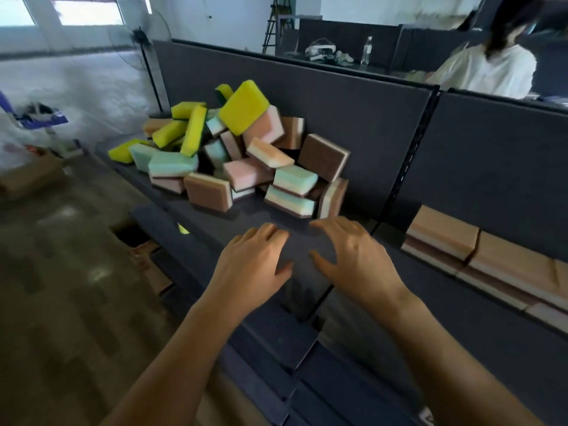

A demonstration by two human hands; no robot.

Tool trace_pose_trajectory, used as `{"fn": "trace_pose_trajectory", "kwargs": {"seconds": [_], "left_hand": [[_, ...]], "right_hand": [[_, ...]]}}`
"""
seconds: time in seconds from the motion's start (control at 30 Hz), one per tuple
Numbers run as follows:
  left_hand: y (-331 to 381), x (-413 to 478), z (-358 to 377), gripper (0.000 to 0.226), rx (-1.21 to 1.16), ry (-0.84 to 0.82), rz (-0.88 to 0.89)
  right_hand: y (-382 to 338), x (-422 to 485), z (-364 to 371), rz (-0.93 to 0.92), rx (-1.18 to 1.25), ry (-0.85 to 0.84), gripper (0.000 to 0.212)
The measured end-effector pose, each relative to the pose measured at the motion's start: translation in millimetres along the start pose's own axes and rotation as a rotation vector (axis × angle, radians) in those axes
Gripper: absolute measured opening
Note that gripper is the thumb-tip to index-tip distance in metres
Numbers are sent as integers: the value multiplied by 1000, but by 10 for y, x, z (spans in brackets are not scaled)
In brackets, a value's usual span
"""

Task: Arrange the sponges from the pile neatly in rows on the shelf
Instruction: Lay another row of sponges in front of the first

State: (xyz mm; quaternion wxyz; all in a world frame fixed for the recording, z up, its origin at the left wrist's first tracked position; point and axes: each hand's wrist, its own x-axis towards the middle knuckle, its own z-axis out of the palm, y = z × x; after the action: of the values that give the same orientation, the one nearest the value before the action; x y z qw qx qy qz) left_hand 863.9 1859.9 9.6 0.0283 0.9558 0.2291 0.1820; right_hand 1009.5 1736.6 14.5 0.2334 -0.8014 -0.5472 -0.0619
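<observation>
Orange-and-brown sponges (479,256) lie in a neat row on the right of the shelf (264,212), while the pile (233,155) at the far left holds many more. The left hand (255,262) and right hand (353,256) hover near it, each grip spread and holding nothing. Most of the arranging looks undone.

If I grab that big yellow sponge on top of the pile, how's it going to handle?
Probably light and squashy: the yellow sponge looks like foam. It sits tilted atop the pile, so lifting it may shift the pink sponge beneath. Flat-sided, so unlikely to roll.
</observation>
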Motion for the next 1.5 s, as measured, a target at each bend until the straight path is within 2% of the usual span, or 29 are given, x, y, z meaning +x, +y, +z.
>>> {"fn": "trace_pose_trajectory", "kwargs": {"seconds": [0.23, 0.43, 0.57, 0.67, 0.87, 1.17, 1.4, 1.5], "left_hand": [[-197, 379, 109, 50, -12, 7, -40], [-428, 488, 273, 51, -62, -27, -56], [-668, 617, 306, 51, -77, -47, -38], [-856, 713, 308, 48, -87, -58, -2], [-1133, 938, 323, 49, -96, -30, 81], [-1079, 1202, 630, 77, -131, -44, 294], [-956, 1476, 913, 92, -72, -108, 430], [-907, 1402, 960, 80, -24, -81, 437]], "right_hand": [[99, 599, 172, -24, -29, 67, 49], [123, 1189, 376, -14, -48, 101, 65], [117, 1574, 541, 102, -106, -33, 78], [118, 1684, 640, 154, -124, -93, 74], [34, 1417, 505, 135, -14, 67, 56], [-294, 622, 235, 233, -54, 317, 55], [-458, 252, 231, 324, -132, 325, 55], [-463, 136, 238, 362, -150, 324, 55]]}}
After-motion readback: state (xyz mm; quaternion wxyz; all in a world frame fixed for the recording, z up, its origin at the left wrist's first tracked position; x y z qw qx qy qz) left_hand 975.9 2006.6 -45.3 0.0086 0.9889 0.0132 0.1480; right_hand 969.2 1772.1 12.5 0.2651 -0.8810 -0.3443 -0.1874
